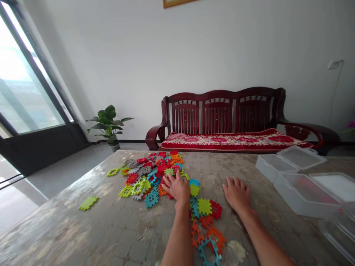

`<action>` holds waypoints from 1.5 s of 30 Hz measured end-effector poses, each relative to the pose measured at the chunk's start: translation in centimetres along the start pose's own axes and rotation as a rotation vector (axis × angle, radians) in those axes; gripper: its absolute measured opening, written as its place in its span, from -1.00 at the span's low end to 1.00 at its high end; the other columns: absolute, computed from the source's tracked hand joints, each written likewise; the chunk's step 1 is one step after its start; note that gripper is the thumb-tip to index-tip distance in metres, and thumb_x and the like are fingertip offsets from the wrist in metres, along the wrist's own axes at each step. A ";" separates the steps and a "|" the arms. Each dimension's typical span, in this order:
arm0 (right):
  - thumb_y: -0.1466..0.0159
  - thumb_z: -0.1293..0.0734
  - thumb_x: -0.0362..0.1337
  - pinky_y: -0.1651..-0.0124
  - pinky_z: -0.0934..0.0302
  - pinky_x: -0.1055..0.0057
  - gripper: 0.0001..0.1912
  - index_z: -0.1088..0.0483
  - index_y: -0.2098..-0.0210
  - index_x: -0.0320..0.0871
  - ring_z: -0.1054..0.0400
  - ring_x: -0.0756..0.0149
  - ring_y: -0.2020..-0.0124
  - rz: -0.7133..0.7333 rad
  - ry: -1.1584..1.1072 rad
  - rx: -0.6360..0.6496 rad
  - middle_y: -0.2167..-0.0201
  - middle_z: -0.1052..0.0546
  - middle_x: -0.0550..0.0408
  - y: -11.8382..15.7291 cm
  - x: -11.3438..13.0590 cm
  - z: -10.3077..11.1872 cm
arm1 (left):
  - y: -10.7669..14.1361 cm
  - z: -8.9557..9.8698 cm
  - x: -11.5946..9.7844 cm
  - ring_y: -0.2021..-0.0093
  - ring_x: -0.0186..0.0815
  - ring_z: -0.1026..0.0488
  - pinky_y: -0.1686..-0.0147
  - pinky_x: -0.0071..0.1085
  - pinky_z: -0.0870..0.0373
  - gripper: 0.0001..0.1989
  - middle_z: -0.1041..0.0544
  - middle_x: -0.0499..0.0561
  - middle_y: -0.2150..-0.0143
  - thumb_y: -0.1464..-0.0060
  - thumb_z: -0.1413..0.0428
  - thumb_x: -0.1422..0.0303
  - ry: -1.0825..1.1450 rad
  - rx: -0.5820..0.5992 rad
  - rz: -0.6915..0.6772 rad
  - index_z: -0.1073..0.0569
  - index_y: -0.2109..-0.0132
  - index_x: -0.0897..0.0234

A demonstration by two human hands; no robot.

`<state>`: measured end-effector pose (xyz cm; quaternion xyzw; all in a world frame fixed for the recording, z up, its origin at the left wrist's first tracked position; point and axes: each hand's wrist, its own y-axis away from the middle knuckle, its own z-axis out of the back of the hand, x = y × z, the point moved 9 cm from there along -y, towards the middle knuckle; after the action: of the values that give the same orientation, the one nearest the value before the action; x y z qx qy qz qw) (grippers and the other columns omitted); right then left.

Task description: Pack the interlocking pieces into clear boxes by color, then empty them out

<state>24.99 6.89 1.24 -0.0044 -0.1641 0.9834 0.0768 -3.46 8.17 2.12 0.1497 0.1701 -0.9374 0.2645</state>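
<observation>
My left hand (178, 187) reaches over a heap of coloured plastic interlocking tiles (152, 177), its fingers spread. A light green tile (169, 171) lies right at its fingertips; whether they touch it I cannot tell. The heap mixes red, grey, blue, orange and lime pieces, some solid and some with cut-out frames. To the right of my left forearm more tiles trail toward me, among them a solid lime square (204, 206) and a blue frame (210, 252). My right hand (237, 194) rests palm down on the tablecloth, fingers apart, holding nothing.
Clear plastic boxes (302, 199) with open lids stand at the table's right side. One lime tile (88, 203) lies alone at the left. Beyond the patterned table (116, 229) are a dark red wooden bench (216, 111) and a potted plant (109, 123).
</observation>
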 end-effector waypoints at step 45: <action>-0.34 -0.16 -0.17 -0.19 -0.01 0.04 -0.61 -0.36 -0.11 -0.03 -0.23 0.05 -0.15 -0.005 -0.132 0.008 -0.17 -0.39 -0.04 -0.8 0.1 -0.2 | -19.4 -7.5 -7.0 -0.26 0.13 -0.23 -0.12 0.16 -0.17 -0.39 -0.34 0.24 -0.26 -0.10 0.11 -0.05 -0.253 0.446 -0.605 -0.38 -0.18 0.15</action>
<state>25.06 7.70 1.29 0.0614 -0.1649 0.9820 0.0682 -6.96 29.82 2.62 0.0299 -0.0351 -0.9980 -0.0436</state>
